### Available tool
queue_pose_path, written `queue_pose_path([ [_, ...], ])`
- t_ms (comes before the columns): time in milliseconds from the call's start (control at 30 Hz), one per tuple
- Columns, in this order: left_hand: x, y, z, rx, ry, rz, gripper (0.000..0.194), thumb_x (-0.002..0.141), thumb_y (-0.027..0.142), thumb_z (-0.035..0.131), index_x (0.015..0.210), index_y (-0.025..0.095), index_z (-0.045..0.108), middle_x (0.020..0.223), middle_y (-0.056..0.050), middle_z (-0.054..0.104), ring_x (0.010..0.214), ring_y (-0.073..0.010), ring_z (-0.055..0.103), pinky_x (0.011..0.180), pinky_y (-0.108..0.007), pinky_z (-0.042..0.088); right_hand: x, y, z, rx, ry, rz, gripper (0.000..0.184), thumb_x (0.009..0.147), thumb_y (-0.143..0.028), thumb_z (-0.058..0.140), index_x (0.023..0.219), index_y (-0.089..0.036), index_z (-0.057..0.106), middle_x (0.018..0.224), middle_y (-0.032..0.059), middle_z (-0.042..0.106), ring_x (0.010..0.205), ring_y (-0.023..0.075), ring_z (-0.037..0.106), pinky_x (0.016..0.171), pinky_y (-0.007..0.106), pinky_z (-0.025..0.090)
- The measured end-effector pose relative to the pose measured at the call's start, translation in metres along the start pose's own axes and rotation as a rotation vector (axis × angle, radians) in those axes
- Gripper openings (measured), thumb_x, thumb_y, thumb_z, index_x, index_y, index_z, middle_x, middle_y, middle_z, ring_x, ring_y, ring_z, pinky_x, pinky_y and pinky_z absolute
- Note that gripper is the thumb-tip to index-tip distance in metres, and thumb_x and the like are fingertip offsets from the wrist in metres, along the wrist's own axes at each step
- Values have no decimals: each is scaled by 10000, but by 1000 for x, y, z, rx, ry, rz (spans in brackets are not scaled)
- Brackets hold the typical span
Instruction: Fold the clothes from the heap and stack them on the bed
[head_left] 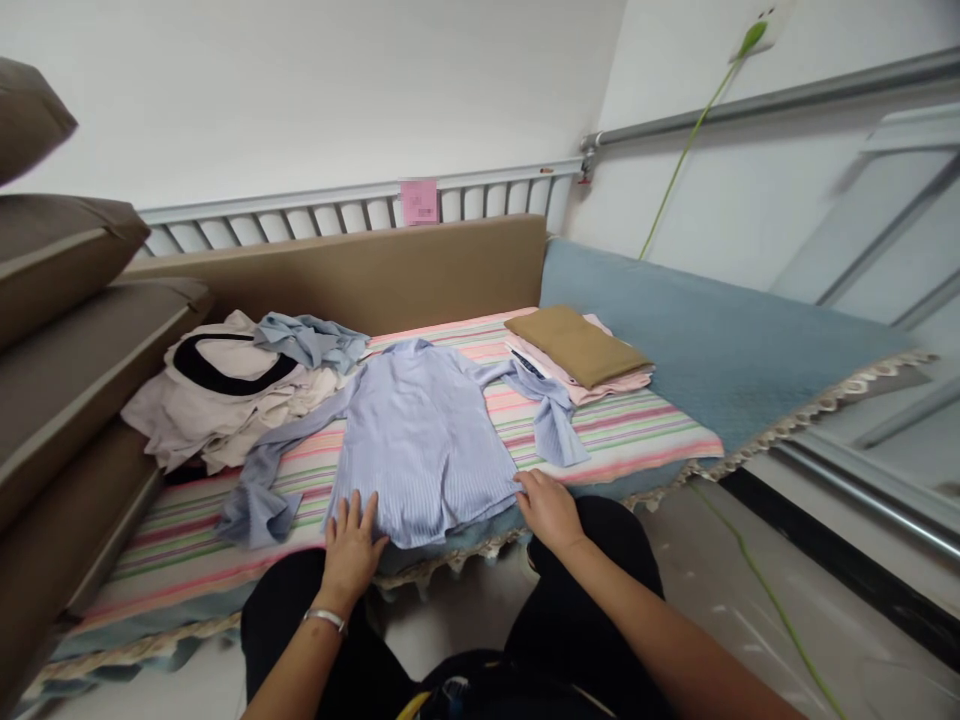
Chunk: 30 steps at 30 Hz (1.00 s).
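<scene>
A light blue striped shirt (420,440) lies spread out, its collar away from me and its hem along the near edge of the bed. Its left sleeve is bent down to the side, and the right one reaches out and folds down. My left hand (351,550) rests with fingers spread over the lower left corner of the shirt, a silver bracelet on the wrist. At the opposite hem corner, my right hand (550,510) has its thumb and fingers closed on the fabric edge.
Rumpled pale clothes (232,390) and a light blue garment (313,340) are heaped at left, beside stacked brown cushions (67,360). Folded clothes, a brown one (577,345) on top, sit at right on the striped sheet (637,425). A radiator (315,215) stands behind.
</scene>
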<state>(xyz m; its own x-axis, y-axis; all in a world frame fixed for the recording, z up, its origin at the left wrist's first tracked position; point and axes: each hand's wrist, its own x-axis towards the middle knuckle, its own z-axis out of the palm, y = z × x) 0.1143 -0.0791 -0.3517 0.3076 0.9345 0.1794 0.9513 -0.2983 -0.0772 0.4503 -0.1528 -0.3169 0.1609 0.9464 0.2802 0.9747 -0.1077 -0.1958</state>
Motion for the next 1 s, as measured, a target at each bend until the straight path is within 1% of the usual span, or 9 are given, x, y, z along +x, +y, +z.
queue_pose_path([
  [67,0,0,0,19,2,5,643,809,352,545,1405,225,339,1473,-158,324,1355,-362,260,1045,-524,279,2,-3,0,-42,-15,-26,214,825,-164,490,1006,-210,595,936,51,599,884,191,538,751,284,337],
  [233,-2,2,-4,27,-3,16,701,777,351,586,1412,215,323,1481,-166,303,1357,-366,252,1051,-521,263,5,-3,3,-31,-50,7,189,845,-150,442,887,-199,620,880,58,602,838,182,546,723,279,345],
  [467,-7,5,-17,-62,-89,-25,715,765,289,596,1416,240,305,1498,-145,276,1378,-340,211,1066,-533,234,3,24,9,272,-21,290,152,813,-215,449,853,-216,596,865,20,635,735,141,588,597,232,365],
  [567,-2,1,-30,-186,-159,-66,568,807,348,542,1352,245,420,1457,-125,365,1352,-326,284,1047,-523,281,5,34,18,369,-23,329,153,788,-248,450,820,-215,596,818,17,653,727,152,604,619,239,395],
  [667,11,6,-47,-303,-137,-92,447,864,389,440,1262,201,518,1381,-131,467,1296,-295,382,1037,-491,319,6,43,29,399,-23,326,155,768,-280,450,800,-221,590,807,28,666,739,176,616,632,260,419],
  [767,31,25,-58,-355,-71,-39,451,889,364,392,1287,175,489,1389,-134,457,1316,-277,357,1054,-469,314,7,52,38,418,-46,340,175,756,-274,440,822,-224,595,841,52,682,765,203,631,661,295,454],
  [833,45,42,-59,-370,-68,31,464,890,357,397,1326,206,447,1432,-101,410,1351,-272,298,1071,-482,293,7,54,37,378,-5,313,230,749,-234,413,865,-213,611,901,83,681,834,227,631,737,336,474],
  [900,54,57,-54,-378,-85,109,493,877,377,427,1353,246,411,1476,-75,345,1377,-285,236,1085,-522,257,8,49,30,310,91,222,295,754,-209,392,933,-187,626,1006,120,660,961,253,603,854,385,458],
  [1000,53,73,-43,-373,-140,232,550,849,443,470,1373,305,377,1516,-65,258,1394,-327,163,1083,-596,195,12,21,12,289,167,63,331,807,-243,389,1013,-173,639,1159,133,610,1106,258,541,976,422,404],
])
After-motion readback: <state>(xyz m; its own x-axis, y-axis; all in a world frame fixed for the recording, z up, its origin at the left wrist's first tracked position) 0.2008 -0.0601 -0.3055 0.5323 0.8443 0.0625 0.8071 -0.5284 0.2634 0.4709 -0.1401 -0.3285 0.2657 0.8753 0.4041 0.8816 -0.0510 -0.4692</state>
